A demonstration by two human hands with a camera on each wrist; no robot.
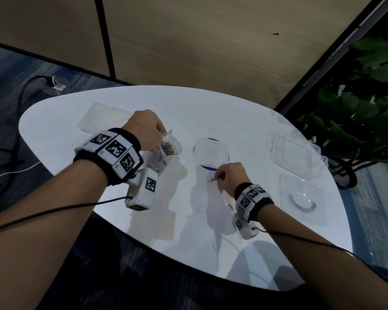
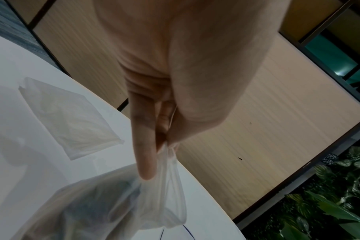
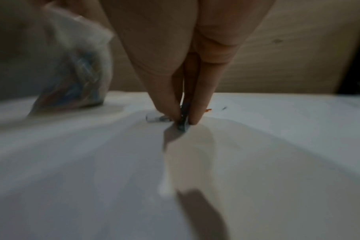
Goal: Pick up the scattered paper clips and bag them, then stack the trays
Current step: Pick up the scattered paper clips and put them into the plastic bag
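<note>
My left hand [image 1: 159, 143] pinches the gathered top of a clear plastic bag [image 1: 166, 157] and holds it just above the white table [image 1: 121, 202]. Several coloured paper clips [image 1: 169, 148] lie inside it. In the left wrist view the thumb and fingers of my left hand [image 2: 166, 144] squeeze the bag [image 2: 117, 203] at its neck. To the right, my right hand [image 1: 221, 177] pinches a greyish paper clip [image 1: 213, 179] at the table top. Close up, my right hand [image 3: 183, 121] grips that clip [image 3: 183, 125]. A pale clip [image 3: 154, 118] and an orange clip [image 3: 208, 110] lie beside it.
A round clear tray with a blue rim [image 1: 207, 167] sits just beyond my right hand. Two more clear trays [image 1: 293, 155] [image 1: 302, 195] stand at the table's right side. A spare flat bag [image 1: 103, 118] lies at the back left. Plants [image 1: 367, 104] crowd the right edge.
</note>
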